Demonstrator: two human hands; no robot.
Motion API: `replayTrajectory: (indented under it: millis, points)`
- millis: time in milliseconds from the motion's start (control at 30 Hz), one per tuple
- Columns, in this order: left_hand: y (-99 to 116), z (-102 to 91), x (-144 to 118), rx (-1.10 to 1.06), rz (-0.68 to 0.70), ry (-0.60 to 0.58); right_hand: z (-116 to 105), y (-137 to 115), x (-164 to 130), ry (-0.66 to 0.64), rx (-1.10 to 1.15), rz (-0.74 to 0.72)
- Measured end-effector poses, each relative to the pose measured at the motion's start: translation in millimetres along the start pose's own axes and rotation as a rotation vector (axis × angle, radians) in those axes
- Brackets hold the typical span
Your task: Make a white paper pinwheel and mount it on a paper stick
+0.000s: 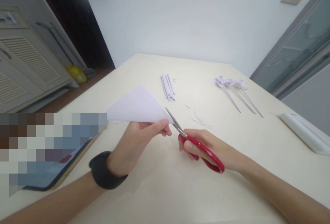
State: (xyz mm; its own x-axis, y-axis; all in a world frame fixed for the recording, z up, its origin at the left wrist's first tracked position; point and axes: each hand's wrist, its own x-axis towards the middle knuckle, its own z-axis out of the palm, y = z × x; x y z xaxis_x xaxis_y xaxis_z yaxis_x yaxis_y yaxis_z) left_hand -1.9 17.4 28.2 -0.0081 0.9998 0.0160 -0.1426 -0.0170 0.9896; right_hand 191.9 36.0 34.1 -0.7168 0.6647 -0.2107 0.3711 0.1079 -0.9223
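Observation:
My left hand [144, 134] pinches a white sheet of paper [139, 105], folded into a triangle, near its right corner. The thumb lies on top and the fingers curl underneath. My right hand [198, 143] grips red-handled scissors [211, 155], tilted with the blades pointing up and left. The blades are close beside the paper's right corner; whether they touch or cut it I cannot tell. Thin paper strips [201, 120] lie on the table just beyond the scissors.
On the pale table [160, 189] lie several rolled paper tubes [167, 87] at centre back and paper pinwheels on sticks [232, 88] at right back. A white, long object [305, 133] rests by the right edge. A partly blurred-out tablet [48, 181] is at left.

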Motion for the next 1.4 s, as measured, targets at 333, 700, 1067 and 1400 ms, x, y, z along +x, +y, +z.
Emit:
replayTrajectory:
  millis: [333, 700, 1067, 1400]
  points:
    - [-0.4, -3.7, 0.2, 0.050, -0.013, -0.037, 0.4, 1.1, -0.4, -0.003, 0.040, 0.016]
    - [-3.2, -3.8, 1.7, 0.047, 0.007, -0.015, 3.5, 2.6, 0.9, -0.012, 0.094, -0.008]
    - [-5.2, -5.1, 1.1, 0.052, 0.013, -0.038, 5.4, 0.7, 1.4, 0.013, 0.059, -0.023]
    - [-3.5, -4.6, 1.3, 0.047, 0.014, -0.043, 6.4, 0.3, 1.2, 0.049, 0.015, -0.026]
